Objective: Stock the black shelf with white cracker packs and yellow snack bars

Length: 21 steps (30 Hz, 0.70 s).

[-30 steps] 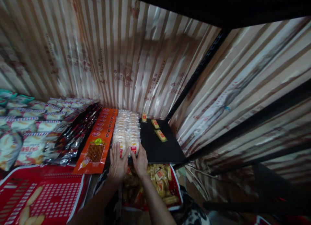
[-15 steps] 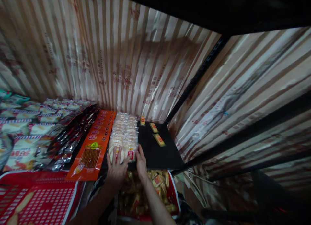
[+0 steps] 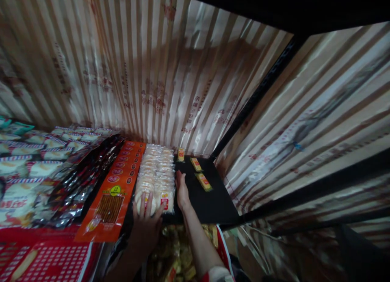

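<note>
Two rows of clear-wrapped round rice crackers (image 3: 156,174) lie on a black shelf (image 3: 213,204). My left hand (image 3: 145,223) presses its spread fingers against the front pack of the left row at the shelf's front edge. My right hand (image 3: 182,188) lies flat along the right side of the right row, fingers stretched toward the back. Neither hand grips anything. Three small yellow snack packs (image 3: 203,181) sit loose on the bare right part of the shelf.
Orange packs (image 3: 117,188) lie left of the crackers, then dark shiny packs (image 3: 88,176) and white packs (image 3: 36,168). A red basket (image 3: 45,261) sits at the lower left. Another basket of yellow snacks (image 3: 179,257) is below my arms. Striped paper lines the walls.
My right hand has slid from the front of the cracker row further back along its right side. The left hand stays at the front. The view has shifted slightly.
</note>
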{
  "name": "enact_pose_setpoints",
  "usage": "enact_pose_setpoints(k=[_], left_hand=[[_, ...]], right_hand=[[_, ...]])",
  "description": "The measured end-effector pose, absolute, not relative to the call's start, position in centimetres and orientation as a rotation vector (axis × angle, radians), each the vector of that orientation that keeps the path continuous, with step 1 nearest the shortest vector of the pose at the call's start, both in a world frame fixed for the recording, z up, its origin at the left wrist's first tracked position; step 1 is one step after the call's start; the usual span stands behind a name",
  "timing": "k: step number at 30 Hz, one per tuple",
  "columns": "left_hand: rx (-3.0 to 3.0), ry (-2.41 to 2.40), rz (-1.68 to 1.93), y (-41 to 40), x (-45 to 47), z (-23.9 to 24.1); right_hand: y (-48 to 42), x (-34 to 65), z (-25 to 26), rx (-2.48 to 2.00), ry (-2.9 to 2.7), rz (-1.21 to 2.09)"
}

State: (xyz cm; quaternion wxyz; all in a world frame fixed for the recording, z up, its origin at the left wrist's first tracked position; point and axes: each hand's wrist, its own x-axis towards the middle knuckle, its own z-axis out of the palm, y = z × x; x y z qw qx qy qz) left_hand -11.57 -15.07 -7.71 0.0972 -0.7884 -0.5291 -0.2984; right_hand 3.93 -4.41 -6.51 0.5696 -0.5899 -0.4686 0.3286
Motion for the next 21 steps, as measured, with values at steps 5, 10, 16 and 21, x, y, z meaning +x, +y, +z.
enact_pose_setpoints(k=[5, 10, 16, 21], left_hand=[[-2.321, -1.545, -0.867, -15.0, -11.4, -7.8], [-2.317, -1.561, -0.874, -14.8, -11.2, -8.0], [-2.321, -1.551, -0.819, -14.7, -11.4, -8.3], [-2.307, -1.522, -0.806, -14.6, -11.6, -8.2]], right_hand=[[-1.2, 3.4, -5.3, -1.333, -1.093, 1.036], [0.7, 4.3, -5.8, -1.239, -1.042, 1.051], [5.3, 4.3, -4.7, -1.266, -1.05, 1.03], [6.4, 3.7, -4.2, -1.194, -1.171, 0.91]])
